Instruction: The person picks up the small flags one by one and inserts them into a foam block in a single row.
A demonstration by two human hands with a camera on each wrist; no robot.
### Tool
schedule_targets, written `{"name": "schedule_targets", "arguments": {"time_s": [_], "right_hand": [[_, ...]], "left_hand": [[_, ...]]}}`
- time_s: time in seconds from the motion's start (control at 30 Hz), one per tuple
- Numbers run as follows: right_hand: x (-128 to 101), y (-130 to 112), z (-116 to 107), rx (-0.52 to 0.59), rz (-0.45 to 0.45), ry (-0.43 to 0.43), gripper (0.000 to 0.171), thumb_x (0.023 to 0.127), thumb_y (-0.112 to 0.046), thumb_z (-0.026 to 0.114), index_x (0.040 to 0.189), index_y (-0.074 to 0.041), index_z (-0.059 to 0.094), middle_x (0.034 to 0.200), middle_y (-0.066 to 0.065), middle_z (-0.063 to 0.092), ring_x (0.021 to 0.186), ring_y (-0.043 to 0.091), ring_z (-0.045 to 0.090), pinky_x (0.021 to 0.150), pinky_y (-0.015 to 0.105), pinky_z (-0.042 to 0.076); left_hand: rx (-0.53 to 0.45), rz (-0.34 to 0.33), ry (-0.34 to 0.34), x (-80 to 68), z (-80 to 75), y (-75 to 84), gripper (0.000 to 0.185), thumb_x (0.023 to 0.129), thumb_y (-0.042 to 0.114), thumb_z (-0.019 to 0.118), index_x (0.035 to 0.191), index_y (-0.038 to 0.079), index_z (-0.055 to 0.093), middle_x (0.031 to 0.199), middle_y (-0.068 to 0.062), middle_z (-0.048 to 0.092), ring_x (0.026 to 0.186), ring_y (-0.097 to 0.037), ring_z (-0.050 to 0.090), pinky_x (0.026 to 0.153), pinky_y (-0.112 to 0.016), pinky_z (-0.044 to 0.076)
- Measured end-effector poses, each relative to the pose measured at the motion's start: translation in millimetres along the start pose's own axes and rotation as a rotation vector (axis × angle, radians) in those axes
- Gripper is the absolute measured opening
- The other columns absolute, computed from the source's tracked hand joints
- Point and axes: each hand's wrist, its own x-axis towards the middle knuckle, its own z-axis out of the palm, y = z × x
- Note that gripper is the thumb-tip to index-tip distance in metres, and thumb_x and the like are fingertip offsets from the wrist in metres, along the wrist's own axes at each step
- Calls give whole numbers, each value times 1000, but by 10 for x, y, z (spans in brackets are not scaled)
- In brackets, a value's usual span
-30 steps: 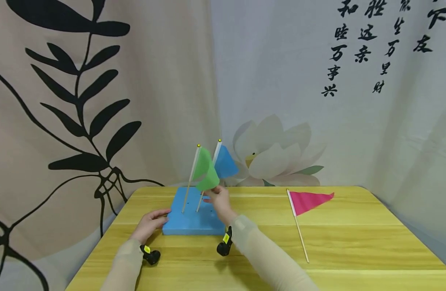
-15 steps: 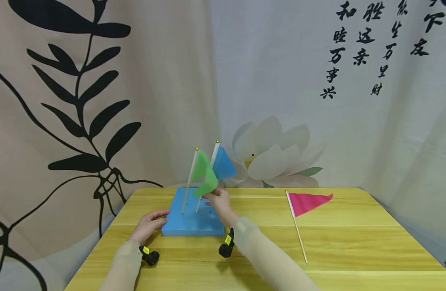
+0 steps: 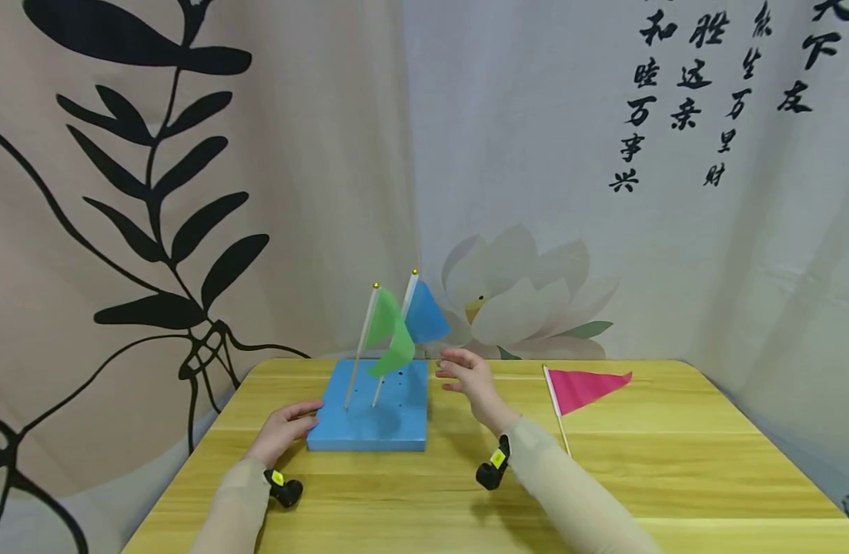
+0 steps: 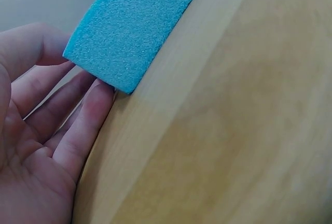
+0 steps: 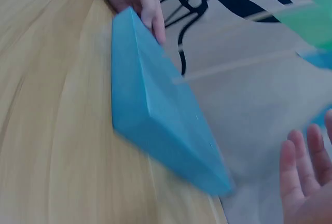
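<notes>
A blue foam block (image 3: 405, 425) with small holes in its top lies flat on the table. Two small flags on thin sticks stand in it, slightly tilted: a green flag (image 3: 394, 350) and, further back, a blue flag (image 3: 424, 317). My left hand (image 3: 284, 429) rests with its fingers against the block's left side; the left wrist view shows the fingertips touching its corner (image 4: 111, 63). My right hand (image 3: 474, 385) hovers to the right of the block, fingers loosely spread and holding nothing. Further right lies a pink flag (image 3: 585, 391), its lower stick hidden behind my right sleeve.
The wooden table (image 3: 369, 500) carries the block and the pink flag. Behind its far edge hangs a curtain (image 3: 507, 154) printed with plants and writing. Each wrist wears a small black camera (image 3: 492, 465).
My right hand has let go of the blue flag's stick and moved right, off the block. The flags stay standing in the block. My left hand stays at the block's side.
</notes>
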Motion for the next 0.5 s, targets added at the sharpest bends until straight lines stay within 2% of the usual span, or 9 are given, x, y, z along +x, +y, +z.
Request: {"name": "schedule_targets", "arguments": {"time_s": [0.1, 0.27, 0.5], "right_hand": [[-68, -39, -270, -29, 14, 17, 28, 95, -13, 64, 121, -2, 63, 111, 13, 66, 96, 27, 66, 85, 50, 54], [-229, -137, -707, -62, 66, 50, 32, 96, -16, 63, 124, -3, 60, 112, 12, 64, 95, 24, 66, 85, 43, 55], [-456, -251, -1251, -83, 128, 64, 38, 96, -21, 63, 129, -3, 56, 109, 11, 64, 97, 24, 66, 84, 38, 55]], "left_hand": [[5, 1, -7, -4, -10, 1, 45, 97, 18, 60, 138, 2, 54, 142, -20, 47, 119, -33, 55, 98, -45, 46], [13, -8, -18, 7, -21, -27, 46, 97, 19, 61, 139, 4, 53, 143, -18, 47, 119, -30, 55, 96, -40, 48], [10, 6, -13, 14, -6, -15, 46, 97, 20, 60, 138, 2, 53, 143, -20, 47, 118, -32, 55, 97, -46, 46]]}}
